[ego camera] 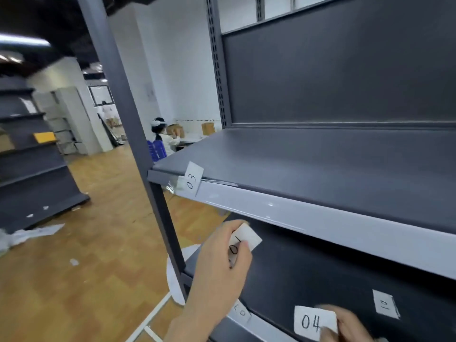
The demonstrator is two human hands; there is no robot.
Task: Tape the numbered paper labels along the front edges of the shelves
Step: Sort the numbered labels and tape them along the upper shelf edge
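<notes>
A dark grey metal shelving unit fills the right half; its upper shelf has a pale front edge strip (308, 218). A paper label "03" (192, 178) sits on that edge near the left end, with crumpled clear tape (170, 186) beside it. My left hand (219, 265) is under this shelf, pinching a white label with a hand-drawn number (248, 236). My right hand (350, 327) at the bottom holds a label "04" (312, 320). Another label "10" (385, 304) lies on the lower shelf, and a small label (241, 312) sits on the lower shelf's front edge.
A grey upright post (138, 149) stands at the shelf's left corner. The wooden floor (86, 267) carries paper scraps (32, 234). Another dark shelf unit (32, 164) stands at the left. A person (164, 139) sits far back by a blue chair and cardboard boxes.
</notes>
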